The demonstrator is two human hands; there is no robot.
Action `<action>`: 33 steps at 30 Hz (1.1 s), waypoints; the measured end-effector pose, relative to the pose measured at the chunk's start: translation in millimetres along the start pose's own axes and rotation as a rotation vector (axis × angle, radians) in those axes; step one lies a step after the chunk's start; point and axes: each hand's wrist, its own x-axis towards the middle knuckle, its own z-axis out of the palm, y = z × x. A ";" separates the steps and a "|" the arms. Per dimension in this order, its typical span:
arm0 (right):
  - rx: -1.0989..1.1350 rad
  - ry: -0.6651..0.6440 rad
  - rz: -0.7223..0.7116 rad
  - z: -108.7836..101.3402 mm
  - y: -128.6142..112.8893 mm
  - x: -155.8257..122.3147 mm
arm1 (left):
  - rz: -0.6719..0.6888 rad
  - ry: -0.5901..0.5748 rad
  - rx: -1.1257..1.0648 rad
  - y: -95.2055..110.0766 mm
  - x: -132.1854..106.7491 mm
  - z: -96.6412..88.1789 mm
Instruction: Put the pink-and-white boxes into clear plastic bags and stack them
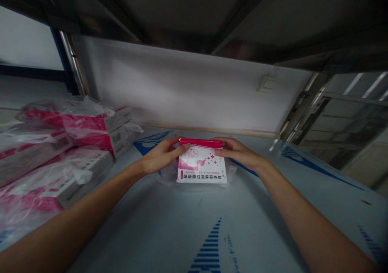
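A white and pink carton (203, 162), printed with characters and small stars, is gripped at its two far corners. My left hand (165, 154) closes on its left side with the thumb on the top face. On the right side my right hand (238, 154) holds it too, thumb on the face and fingers behind. Clear plastic film (232, 171) shows around and under the carton. Whether the carton touches the surface below is hard to tell.
Several pink and white cartons in clear plastic bags (87, 121) are piled at the left on the film-covered shelf (169, 228). A dark upper shelf (188, 14) hangs low overhead. Metal posts (72, 63) stand at both sides, and a wall switch (267, 84) is behind.
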 end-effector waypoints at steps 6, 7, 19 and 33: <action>-0.058 -0.039 0.025 -0.3 15.2 4.4 | -0.018 0.004 0.163 -8.7 -0.5 -3.3; -0.075 -0.045 0.023 0.2 15.9 5.0 | -0.013 0.010 0.211 -8.8 -0.7 -4.8; -0.472 0.206 -0.211 -0.4 17.6 5.1 | 0.448 0.310 0.700 -12.7 -1.1 -18.4; -0.447 0.090 -0.122 -3.2 12.4 -1.8 | 0.354 -0.241 0.203 24.8 -13.1 -31.7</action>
